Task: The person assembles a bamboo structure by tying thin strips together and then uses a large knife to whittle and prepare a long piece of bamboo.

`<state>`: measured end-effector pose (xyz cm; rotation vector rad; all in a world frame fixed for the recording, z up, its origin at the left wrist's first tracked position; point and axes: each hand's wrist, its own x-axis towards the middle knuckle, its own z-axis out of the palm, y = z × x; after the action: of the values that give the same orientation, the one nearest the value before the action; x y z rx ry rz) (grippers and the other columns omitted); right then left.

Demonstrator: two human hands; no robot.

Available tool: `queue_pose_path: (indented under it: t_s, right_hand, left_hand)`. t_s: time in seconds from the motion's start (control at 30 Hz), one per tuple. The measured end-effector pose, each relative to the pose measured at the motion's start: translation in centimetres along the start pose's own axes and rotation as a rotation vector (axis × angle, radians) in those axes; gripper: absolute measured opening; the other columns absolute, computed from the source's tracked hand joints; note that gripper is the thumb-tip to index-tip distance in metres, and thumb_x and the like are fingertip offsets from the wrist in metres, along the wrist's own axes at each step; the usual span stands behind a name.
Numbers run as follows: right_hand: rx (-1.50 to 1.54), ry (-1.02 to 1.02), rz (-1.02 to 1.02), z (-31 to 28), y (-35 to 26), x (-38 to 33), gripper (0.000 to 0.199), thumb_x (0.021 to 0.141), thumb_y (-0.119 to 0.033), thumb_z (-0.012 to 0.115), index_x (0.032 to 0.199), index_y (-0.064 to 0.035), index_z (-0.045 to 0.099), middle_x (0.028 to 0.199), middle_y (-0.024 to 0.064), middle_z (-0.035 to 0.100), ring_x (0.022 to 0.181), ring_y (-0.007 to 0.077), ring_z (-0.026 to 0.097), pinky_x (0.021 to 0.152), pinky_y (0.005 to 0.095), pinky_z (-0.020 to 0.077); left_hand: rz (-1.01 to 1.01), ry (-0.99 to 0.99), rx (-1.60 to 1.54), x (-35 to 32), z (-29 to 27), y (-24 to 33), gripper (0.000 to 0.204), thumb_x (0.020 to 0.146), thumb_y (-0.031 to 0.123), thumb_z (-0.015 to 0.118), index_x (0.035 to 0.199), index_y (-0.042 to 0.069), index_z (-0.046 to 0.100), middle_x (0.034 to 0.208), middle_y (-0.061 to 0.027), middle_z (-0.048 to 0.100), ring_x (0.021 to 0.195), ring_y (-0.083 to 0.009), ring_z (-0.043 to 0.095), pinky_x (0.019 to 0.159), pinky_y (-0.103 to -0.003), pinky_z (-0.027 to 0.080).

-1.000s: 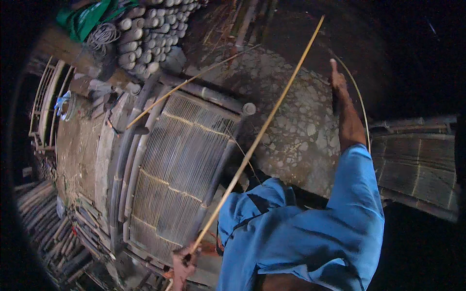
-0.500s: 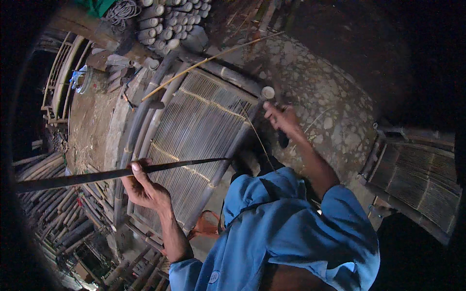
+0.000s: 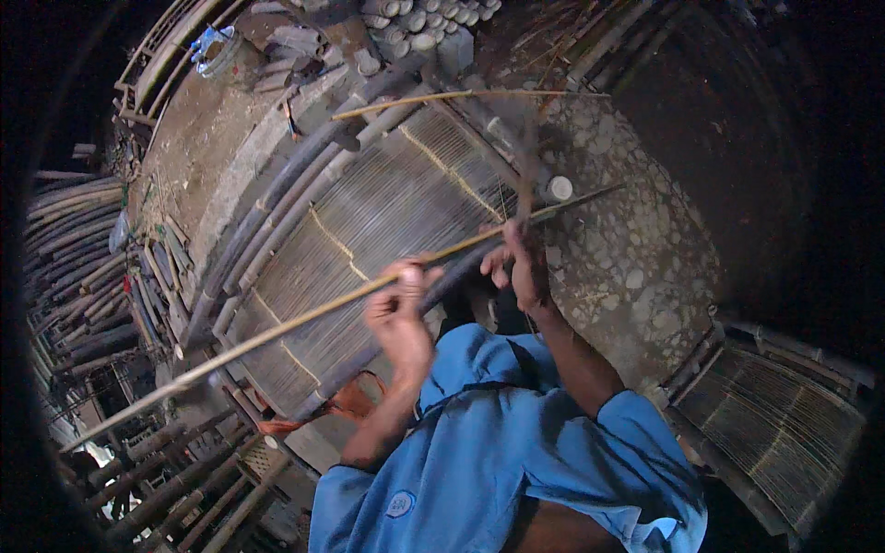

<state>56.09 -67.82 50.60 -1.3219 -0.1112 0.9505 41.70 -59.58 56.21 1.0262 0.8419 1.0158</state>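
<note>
A long bamboo strip (image 3: 277, 330) slants across the view from the lower left to the upper right, its pale side showing. My left hand (image 3: 401, 313) is closed around it near the middle. Further up the strip, my right hand (image 3: 525, 267) grips what looks like a knife (image 3: 527, 170), whose blade is smeared by motion and crosses the strip. Its handle is mostly hidden in my fingers. Under the strip lies a bamboo bench (image 3: 369, 207) with a seat of thin slats bound by pale cross ties.
A thin bamboo stick (image 3: 461, 94) rests across the bench's far end. Cut bamboo tubes (image 3: 424, 28) are stacked beyond it. Bamboo poles (image 3: 74, 240) lie piled at left, near a bucket (image 3: 230, 60). A second slatted bench (image 3: 774, 415) stands at right on the stony floor. Something orange (image 3: 355, 398) hangs by the near bench edge.
The strip has turned from dark side to pale side and now reaches past my right hand. My left hand has moved right along with it. My right hand has come down to the strip.
</note>
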Motion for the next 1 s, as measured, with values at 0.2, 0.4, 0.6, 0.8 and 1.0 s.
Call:
queue_pose_path:
  t_s: [0.2,0.4,0.6,0.8,1.0]
  right_hand:
    - [0.036,0.384,0.031,-2.3,0.7,3.0,0.042,0.092,-0.044,0.067,0.086,-0.0023,0.064,0.061,0.0020,0.057,0.047,0.0111,0.049,0.046,0.0284,0.0410]
    - [-0.244,0.312,-0.129,-4.2,-6.1,3.5,0.037,0.092,-0.037,0.068,0.088,-0.0011,0.063,0.068,0.0058,0.060,0.049,0.0106,0.049,0.047,0.0276,0.0391]
    - [-0.730,0.354,-0.388,-5.4,-6.8,3.8,0.049,0.095,-0.051,0.057,0.090,-0.0029,0.067,0.064,0.0059,0.063,0.056,0.0195,0.059,0.057,0.0368,0.0466]
    - [-1.270,0.106,-0.167,-3.3,-3.9,-3.3,0.073,0.088,-0.075,0.045,0.098,-0.0074,0.072,0.078,0.0215,0.069,0.083,0.0427,0.068,0.080,0.0503,0.0520]
    - [-1.254,0.127,-0.095,-3.2,-4.6,-4.0,0.066,0.086,-0.070,0.056,0.085,-0.0047,0.069,0.070,0.0216,0.066,0.076,0.0431,0.067,0.071,0.0515,0.0526]
  left_hand:
    - [-0.552,-0.374,0.295,-4.6,-3.9,-1.1,0.025,0.098,0.016,0.061,0.116,-0.001,0.066,0.113,-0.0119,0.069,0.090,-0.0201,0.067,0.078,-0.030,0.053]
    - [-0.266,-0.632,0.842,-1.5,-5.3,1.0,0.028,0.098,0.015,0.059,0.118,-0.003,0.065,0.077,-0.0037,0.064,0.065,-0.0113,0.056,0.063,-0.029,0.045]
    - [-0.389,-0.743,0.548,1.0,-4.4,-0.5,0.028,0.101,0.018,0.055,0.117,-0.002,0.066,0.062,0.0026,0.052,0.052,-0.0046,0.041,0.049,-0.024,0.031]
    - [-0.587,-0.612,0.419,2.2,-1.4,-0.6,0.030,0.102,0.022,0.055,0.111,-0.005,0.066,0.061,0.0028,0.050,0.047,-0.0039,0.039,0.044,-0.023,0.028]
    - [-0.594,-0.578,0.431,2.3,-0.3,0.5,0.031,0.103,0.025,0.053,0.104,-0.003,0.066,0.059,0.0044,0.047,0.045,-0.0029,0.037,0.042,-0.023,0.026]
